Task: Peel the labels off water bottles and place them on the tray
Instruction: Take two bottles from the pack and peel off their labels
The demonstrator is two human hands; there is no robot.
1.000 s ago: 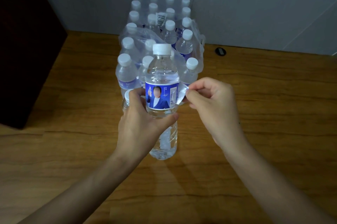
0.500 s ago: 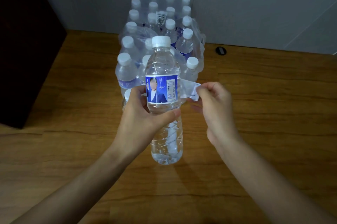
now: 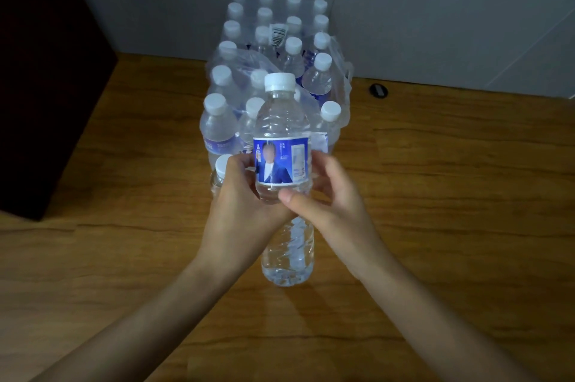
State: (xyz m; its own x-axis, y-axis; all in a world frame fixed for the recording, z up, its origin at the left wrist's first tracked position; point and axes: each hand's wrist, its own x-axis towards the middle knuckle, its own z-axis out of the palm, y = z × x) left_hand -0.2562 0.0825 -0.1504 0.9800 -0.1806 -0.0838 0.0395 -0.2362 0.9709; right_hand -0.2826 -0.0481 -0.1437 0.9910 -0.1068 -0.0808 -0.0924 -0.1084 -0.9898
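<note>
Both hands are on one water bottle (image 3: 287,241) held upright in the air over the wooden table (image 3: 451,195), just in front of the big shrink-wrapped pack of bottles (image 3: 273,64). The left hand (image 3: 245,207) is wrapped around the left side of the bottle at the middle, fingers closed on it just beside and under the label (image 3: 281,160). The right hand (image 3: 336,207) is clamped on the right side, thumb pressed across the front of the bottle right below the label, the other fingers curled round the back where I can't see them. The label is blue with a picture of a person in a suit, and it looks mostly wrapped on the bottle, though there's a pale loose flap (image 3: 320,142) poking out behind the right edge. Can't tell whether the right fingers are pinching that flap or just the bottle. White cap (image 3: 279,82) is on, the bottle is clear and looks full. The pack behind has its plastic torn open at the front, lots of white caps showing. There's a small dark round thing (image 3: 378,90) on the table by the wall, and a dark cabinet (image 3: 46,86) off to the left.
</note>
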